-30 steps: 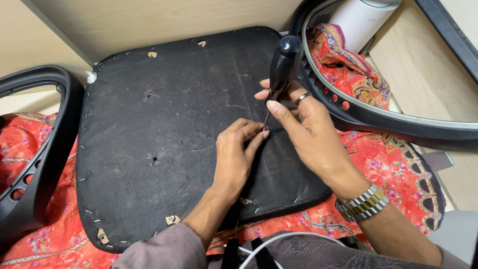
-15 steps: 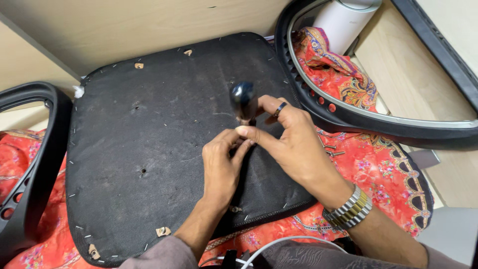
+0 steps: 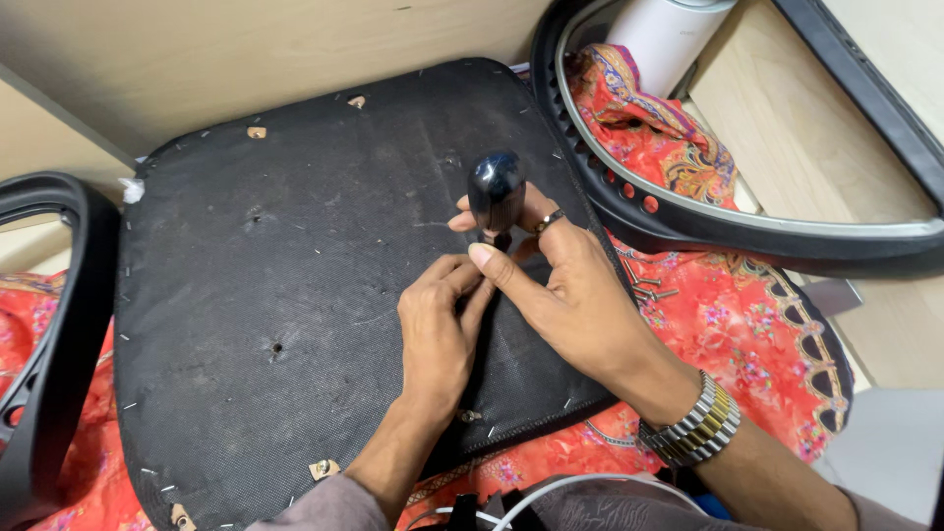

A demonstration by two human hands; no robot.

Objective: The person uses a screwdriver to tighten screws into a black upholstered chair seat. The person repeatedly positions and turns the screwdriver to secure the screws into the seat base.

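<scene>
The right hand (image 3: 580, 295) gripped a screwdriver (image 3: 496, 192) with a dark rounded handle, its fingers (image 3: 547, 218) curled round the handle just below the glossy top, so that the tool stood nearly upright and pointed straight at the camera; its shaft and tip were hidden behind the handle and the hands. One finger carried a ring, and a metal watch band (image 3: 694, 425) sat on the wrist. The left hand (image 3: 438, 329) lay just beside it, its fingers (image 3: 462, 280) drawn together and pinching something too small to make out at the foot of the tool, touching the right forefinger.

Both hands worked over the underside of a black seat pad (image 3: 295, 295), covered in dark mesh cloth and stapled round its edge, with a few small tan tabs at the border and a couple of small holes in the cloth. The pad lay flat on a red patterned cloth (image 3: 747, 334). A black curved chair frame (image 3: 747, 226) lay to the right, another black frame piece (image 3: 49, 344) to the left, and a white cylinder (image 3: 669, 39) stood at the top right. A white cable (image 3: 570, 484) ran along the bottom edge
</scene>
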